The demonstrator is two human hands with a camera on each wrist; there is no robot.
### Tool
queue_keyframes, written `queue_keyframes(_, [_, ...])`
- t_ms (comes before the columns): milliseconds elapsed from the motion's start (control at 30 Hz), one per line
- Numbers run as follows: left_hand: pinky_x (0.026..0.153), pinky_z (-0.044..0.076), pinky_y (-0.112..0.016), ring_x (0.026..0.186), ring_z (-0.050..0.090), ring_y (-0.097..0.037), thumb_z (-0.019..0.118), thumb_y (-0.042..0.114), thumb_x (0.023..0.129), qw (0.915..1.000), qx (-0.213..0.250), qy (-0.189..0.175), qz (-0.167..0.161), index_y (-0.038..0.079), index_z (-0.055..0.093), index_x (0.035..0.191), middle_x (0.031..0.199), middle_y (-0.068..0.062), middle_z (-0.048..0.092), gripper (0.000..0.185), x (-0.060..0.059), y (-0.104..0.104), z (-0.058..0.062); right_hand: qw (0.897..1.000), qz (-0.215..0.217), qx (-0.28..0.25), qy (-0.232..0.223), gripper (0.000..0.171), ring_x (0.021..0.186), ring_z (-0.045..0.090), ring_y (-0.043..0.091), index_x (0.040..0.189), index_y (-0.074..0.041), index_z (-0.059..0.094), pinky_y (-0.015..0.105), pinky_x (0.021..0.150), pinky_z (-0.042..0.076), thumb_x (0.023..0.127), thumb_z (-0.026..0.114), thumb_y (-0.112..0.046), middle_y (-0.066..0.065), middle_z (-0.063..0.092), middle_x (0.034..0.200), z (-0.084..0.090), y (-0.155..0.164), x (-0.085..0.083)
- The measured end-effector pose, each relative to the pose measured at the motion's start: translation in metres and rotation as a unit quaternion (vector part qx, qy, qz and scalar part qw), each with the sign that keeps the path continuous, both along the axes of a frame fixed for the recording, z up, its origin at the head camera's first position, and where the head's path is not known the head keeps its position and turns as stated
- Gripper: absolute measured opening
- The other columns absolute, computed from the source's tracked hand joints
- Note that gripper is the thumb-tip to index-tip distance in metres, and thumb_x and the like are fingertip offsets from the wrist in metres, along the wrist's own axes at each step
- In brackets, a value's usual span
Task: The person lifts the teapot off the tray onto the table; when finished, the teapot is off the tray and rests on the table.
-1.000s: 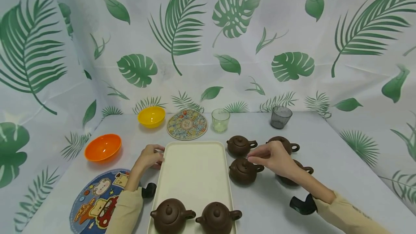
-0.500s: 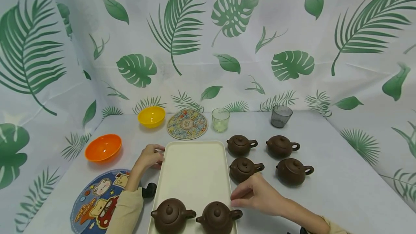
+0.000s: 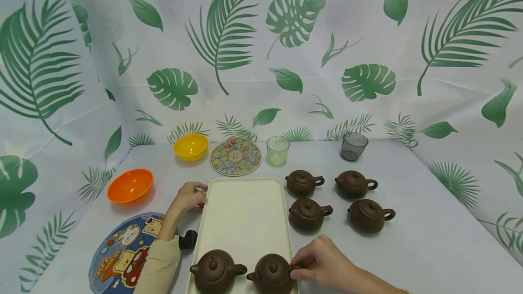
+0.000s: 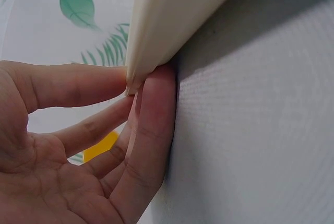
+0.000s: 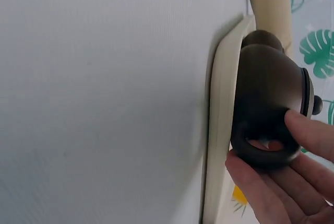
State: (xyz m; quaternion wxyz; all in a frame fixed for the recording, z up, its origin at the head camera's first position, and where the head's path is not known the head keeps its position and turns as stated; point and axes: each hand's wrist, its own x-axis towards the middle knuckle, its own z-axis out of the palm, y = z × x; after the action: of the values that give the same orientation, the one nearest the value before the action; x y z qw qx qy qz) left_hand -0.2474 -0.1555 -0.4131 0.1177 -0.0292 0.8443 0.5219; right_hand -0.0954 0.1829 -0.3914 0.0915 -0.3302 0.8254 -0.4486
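We see the right hand [image 3: 323, 260] with its fingers [image 5: 308, 132] drawn nearly together about the handle [image 5: 266, 158] of a teapot [image 3: 273, 276], which sits upright on the tray at the bottom middle of the frame; the handle likely gives the easiest hold. The left hand [image 3: 189, 198], left of centre, pinches the upper left edge of the tray [image 3: 245, 217], probably to steady it. Beside the held pot stands a second teapot [image 3: 214, 271]. Right of centre, four more teapots [image 3: 306, 214] stand on the table [image 3: 429, 239], handles rightward, which we think suits a right-hand reach.
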Motion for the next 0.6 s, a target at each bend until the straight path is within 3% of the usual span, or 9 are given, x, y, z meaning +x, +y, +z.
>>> queue_keyframes(133, [0.054,0.058,-0.033,0.064,0.063,-0.019,0.061,-0.006,0.076,1.0,-0.002,0.0,0.001,-0.01,0.056,0.122,0.091,-0.02,0.061,0.047,0.0,0.0,0.0,1.0,-0.015,0.002,0.004,0.015,0.073,0.064,-0.003,0.083,0.002,0.076,0.018,0.058,0.055,0.079,0.077,-0.012,0.007,0.074,0.078,-0.002,0.0,0.001])
queue_keyframes(433, [0.055,0.058,-0.033,0.064,0.063,-0.019,0.06,-0.005,0.076,1.0,-0.002,-0.002,0.005,-0.01,0.056,0.122,0.091,-0.02,0.061,0.047,0.001,0.001,-0.001,0.992,0.002,-0.026,0.122,0.011,0.074,0.062,-0.007,0.081,0.003,0.076,0.011,0.057,0.052,0.077,0.077,-0.007,0.008,0.073,0.076,-0.013,0.0,0.003])
queue_keyframes(600, [0.055,0.058,-0.033,0.064,0.063,-0.019,0.06,-0.005,0.077,1.0,-0.003,-0.003,0.004,-0.01,0.056,0.122,0.092,-0.02,0.06,0.046,0.001,0.001,0.0,0.993,0.011,-0.043,0.114,0.009,0.075,0.063,-0.006,0.083,0.003,0.076,0.012,0.058,0.053,0.078,0.076,-0.005,0.009,0.073,0.077,-0.012,0.004,0.0])
